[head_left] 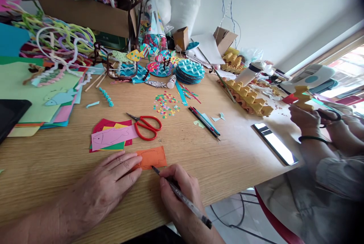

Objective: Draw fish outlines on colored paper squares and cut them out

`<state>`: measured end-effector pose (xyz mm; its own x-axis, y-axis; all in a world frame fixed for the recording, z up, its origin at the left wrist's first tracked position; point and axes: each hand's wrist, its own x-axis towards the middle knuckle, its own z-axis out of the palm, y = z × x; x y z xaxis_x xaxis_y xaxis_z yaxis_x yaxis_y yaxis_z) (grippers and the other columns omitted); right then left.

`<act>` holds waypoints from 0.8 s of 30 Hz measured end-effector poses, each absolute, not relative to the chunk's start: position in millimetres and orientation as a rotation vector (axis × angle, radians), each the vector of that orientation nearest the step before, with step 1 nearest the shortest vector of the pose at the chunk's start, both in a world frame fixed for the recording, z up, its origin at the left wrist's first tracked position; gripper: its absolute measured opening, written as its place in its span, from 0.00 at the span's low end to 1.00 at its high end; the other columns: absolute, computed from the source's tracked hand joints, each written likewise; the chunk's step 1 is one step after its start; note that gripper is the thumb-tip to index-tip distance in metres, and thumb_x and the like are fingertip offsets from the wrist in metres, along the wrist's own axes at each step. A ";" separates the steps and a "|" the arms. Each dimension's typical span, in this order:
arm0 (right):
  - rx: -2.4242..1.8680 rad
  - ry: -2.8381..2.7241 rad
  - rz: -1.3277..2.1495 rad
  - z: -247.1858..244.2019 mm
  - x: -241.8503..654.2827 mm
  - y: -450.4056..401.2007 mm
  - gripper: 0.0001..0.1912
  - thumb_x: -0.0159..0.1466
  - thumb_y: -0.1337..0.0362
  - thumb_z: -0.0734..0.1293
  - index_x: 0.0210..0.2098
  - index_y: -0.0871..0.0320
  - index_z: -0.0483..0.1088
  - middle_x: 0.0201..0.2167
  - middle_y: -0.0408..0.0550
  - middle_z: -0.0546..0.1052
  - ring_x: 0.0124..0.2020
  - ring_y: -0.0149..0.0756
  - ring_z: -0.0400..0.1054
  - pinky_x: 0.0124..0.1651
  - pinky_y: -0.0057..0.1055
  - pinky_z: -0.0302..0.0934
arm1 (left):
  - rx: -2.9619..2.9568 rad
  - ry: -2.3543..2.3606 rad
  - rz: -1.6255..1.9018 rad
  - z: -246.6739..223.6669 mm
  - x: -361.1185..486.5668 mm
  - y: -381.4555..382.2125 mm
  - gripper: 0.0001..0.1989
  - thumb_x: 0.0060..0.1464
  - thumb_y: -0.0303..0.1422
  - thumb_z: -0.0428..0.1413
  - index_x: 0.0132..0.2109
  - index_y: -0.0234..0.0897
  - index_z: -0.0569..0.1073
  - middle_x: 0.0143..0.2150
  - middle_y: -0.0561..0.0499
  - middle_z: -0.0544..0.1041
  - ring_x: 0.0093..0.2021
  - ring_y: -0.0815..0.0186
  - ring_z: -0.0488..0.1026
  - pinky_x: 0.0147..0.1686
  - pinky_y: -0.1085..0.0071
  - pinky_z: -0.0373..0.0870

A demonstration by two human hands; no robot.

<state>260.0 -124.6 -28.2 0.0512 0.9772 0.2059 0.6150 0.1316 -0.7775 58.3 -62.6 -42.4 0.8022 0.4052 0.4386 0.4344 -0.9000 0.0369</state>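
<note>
An orange paper piece point(152, 157) with a drawn outline lies on the wooden table. My left hand point(106, 187) rests flat, its fingertips on the paper's left end. In my right hand point(182, 191) is a black-tipped pen point(186, 201), gripped between thumb and fingers, its tip at the paper's lower edge. Just beyond the left hand lies a pink paper strip point(112, 136) with a fish drawn on it, on top of red, yellow and green pieces. Red-handled scissors point(146, 125) lie beside that stack, their blades pointing left.
Pens point(204, 122), paper dots point(166, 104) and blue scalloped discs point(189, 71) lie farther back. A phone point(274, 143) is at the right, near another person's hands point(307, 119) with a yellow carton piece. Colored sheets point(36, 92) and a dark device point(11, 115) occupy the left.
</note>
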 end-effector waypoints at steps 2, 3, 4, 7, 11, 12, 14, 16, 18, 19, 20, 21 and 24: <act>-1.569 -1.646 0.594 -28.4 260.3 -124.7 0.06 0.55 0.71 0.59 0.27 0.57 0.66 0.18 0.39 0.69 0.16 0.25 0.59 0.20 0.21 0.51 | -2.912 -0.681 -0.686 -42.3 58.4 -62.3 0.20 0.56 0.18 0.42 0.48 0.37 0.73 0.51 0.47 0.75 0.53 0.62 0.68 0.54 0.65 0.65; -1.570 -1.646 0.588 -28.6 260.4 -124.8 0.06 0.55 0.72 0.59 0.27 0.57 0.66 0.18 0.39 0.69 0.15 0.25 0.59 0.20 0.21 0.51 | -2.907 -0.678 -0.688 -41.9 58.5 -62.0 0.20 0.56 0.19 0.43 0.48 0.37 0.73 0.51 0.47 0.75 0.53 0.62 0.68 0.53 0.65 0.65; -1.568 -1.648 0.580 -28.9 260.6 -125.0 0.06 0.55 0.72 0.59 0.27 0.57 0.66 0.18 0.39 0.69 0.15 0.25 0.59 0.20 0.21 0.51 | -2.903 -0.670 -0.690 -41.2 58.6 -61.8 0.20 0.56 0.19 0.43 0.48 0.37 0.73 0.50 0.47 0.75 0.52 0.62 0.68 0.53 0.65 0.65; -1.562 -1.655 0.550 -29.5 260.9 -125.5 0.06 0.55 0.72 0.59 0.27 0.57 0.65 0.18 0.38 0.69 0.16 0.26 0.60 0.21 0.21 0.52 | -2.899 -0.638 -0.685 -39.3 58.8 -61.1 0.19 0.56 0.19 0.43 0.47 0.37 0.73 0.50 0.47 0.75 0.52 0.62 0.69 0.53 0.66 0.66; -1.569 -1.657 0.532 -29.3 261.2 -125.7 0.06 0.55 0.72 0.59 0.27 0.56 0.65 0.18 0.38 0.69 0.17 0.26 0.62 0.23 0.21 0.53 | -2.917 -0.675 -0.694 -39.5 58.2 -61.4 0.21 0.56 0.18 0.42 0.48 0.37 0.73 0.51 0.47 0.75 0.53 0.63 0.68 0.55 0.66 0.64; -1.567 -1.658 0.532 -29.4 261.4 -125.8 0.06 0.55 0.72 0.59 0.27 0.56 0.65 0.18 0.38 0.69 0.17 0.26 0.62 0.23 0.21 0.53 | -2.927 -0.688 -0.695 -40.0 58.0 -61.5 0.21 0.56 0.18 0.42 0.48 0.38 0.73 0.51 0.47 0.75 0.53 0.63 0.68 0.55 0.66 0.63; -1.557 -1.661 0.529 -29.6 261.7 -125.9 0.06 0.55 0.72 0.59 0.27 0.56 0.65 0.18 0.38 0.69 0.17 0.26 0.62 0.23 0.21 0.53 | -2.951 -0.693 -0.688 -40.8 57.5 -61.6 0.21 0.55 0.18 0.42 0.49 0.38 0.73 0.51 0.47 0.75 0.54 0.63 0.67 0.56 0.66 0.63; -1.552 -1.662 0.532 -29.9 262.1 -126.1 0.06 0.55 0.72 0.59 0.27 0.56 0.65 0.18 0.38 0.69 0.17 0.26 0.62 0.23 0.21 0.53 | -2.962 -0.688 -0.686 -41.2 57.2 -61.6 0.21 0.55 0.18 0.43 0.50 0.38 0.72 0.51 0.47 0.75 0.54 0.63 0.67 0.56 0.66 0.63; -1.546 -1.664 0.538 -29.7 262.2 -126.1 0.06 0.56 0.72 0.59 0.27 0.56 0.65 0.19 0.38 0.70 0.17 0.26 0.62 0.23 0.21 0.53 | -2.961 -0.689 -0.681 -41.3 57.4 -61.8 0.21 0.55 0.19 0.43 0.50 0.38 0.72 0.52 0.47 0.74 0.54 0.63 0.68 0.55 0.66 0.64; -1.545 -1.665 0.541 -29.4 262.0 -126.0 0.06 0.56 0.72 0.59 0.28 0.56 0.65 0.19 0.38 0.70 0.18 0.26 0.62 0.23 0.21 0.53 | -2.955 -0.690 -0.683 -41.2 57.6 -62.0 0.21 0.55 0.19 0.42 0.50 0.38 0.72 0.52 0.47 0.75 0.53 0.63 0.68 0.55 0.65 0.64; -1.545 -1.662 0.542 -29.0 261.8 -125.8 0.06 0.56 0.72 0.59 0.27 0.56 0.65 0.19 0.38 0.70 0.17 0.26 0.62 0.23 0.21 0.53 | -2.948 -0.692 -0.683 -41.3 57.9 -62.2 0.21 0.55 0.19 0.42 0.50 0.38 0.72 0.51 0.47 0.75 0.53 0.63 0.68 0.55 0.65 0.64; -1.546 -1.660 0.541 -28.6 261.5 -125.6 0.06 0.55 0.72 0.59 0.27 0.56 0.64 0.18 0.38 0.69 0.17 0.26 0.62 0.22 0.21 0.53 | -2.942 -0.694 -0.682 -41.3 58.1 -62.4 0.21 0.55 0.18 0.42 0.49 0.38 0.72 0.51 0.47 0.75 0.53 0.63 0.68 0.55 0.65 0.64; -1.550 -1.653 0.543 -27.8 260.9 -125.0 0.06 0.55 0.72 0.59 0.26 0.57 0.64 0.18 0.38 0.69 0.16 0.26 0.61 0.21 0.21 0.52 | -2.916 -0.688 -0.690 -41.6 58.1 -62.1 0.21 0.56 0.18 0.41 0.48 0.37 0.73 0.50 0.46 0.75 0.53 0.62 0.68 0.55 0.64 0.64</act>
